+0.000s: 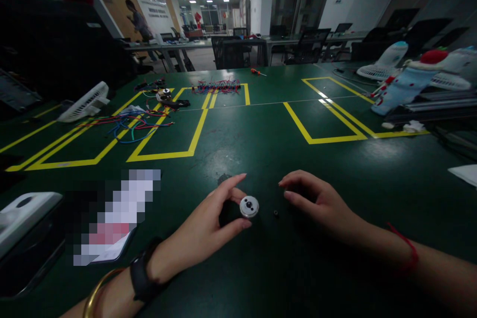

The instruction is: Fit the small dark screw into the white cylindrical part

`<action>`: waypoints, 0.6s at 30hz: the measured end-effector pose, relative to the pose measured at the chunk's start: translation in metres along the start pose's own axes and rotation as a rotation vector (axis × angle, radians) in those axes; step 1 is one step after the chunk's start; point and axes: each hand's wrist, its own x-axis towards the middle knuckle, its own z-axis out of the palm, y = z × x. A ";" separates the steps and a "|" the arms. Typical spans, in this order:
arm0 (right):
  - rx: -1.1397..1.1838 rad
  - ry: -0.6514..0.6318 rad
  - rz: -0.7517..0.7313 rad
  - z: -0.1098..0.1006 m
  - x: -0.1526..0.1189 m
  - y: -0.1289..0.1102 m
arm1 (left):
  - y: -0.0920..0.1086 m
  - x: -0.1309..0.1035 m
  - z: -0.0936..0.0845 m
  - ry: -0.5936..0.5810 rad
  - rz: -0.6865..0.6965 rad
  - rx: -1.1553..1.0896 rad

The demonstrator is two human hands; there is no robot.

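A small round silver part (249, 206) with dark holes in its top face is between the thumb and fingers of my left hand (208, 221). The thumb touches its lower edge, other fingers are behind it, and the index finger points outward. Right of it, a tiny dark piece (276, 213) lies on the green table (246, 144). My right hand (316, 198) hovers or rests beyond that piece, fingers curved, thumb apart from the fingertips, with nothing between them.
A phone (115, 248), partly pixelated, and a white device (26, 208) lie at the left. Loose wires (137, 124), a wire bundle (219, 87) and a screwdriver (256, 72) are farther back. A blue plush figure (398, 87) stands at right. A person (138, 20) is in the background.
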 end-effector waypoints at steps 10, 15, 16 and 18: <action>0.109 0.062 0.128 0.000 0.001 0.000 | 0.001 0.001 -0.001 -0.018 -0.027 -0.017; -0.168 -0.092 -0.126 0.003 -0.002 -0.002 | 0.000 0.000 0.000 -0.018 -0.023 -0.008; -0.235 -0.118 -0.166 0.004 -0.002 -0.001 | 0.000 0.000 0.000 -0.014 -0.021 -0.007; -0.346 -0.147 -0.206 0.007 -0.002 -0.001 | 0.000 -0.001 0.001 -0.011 -0.022 0.001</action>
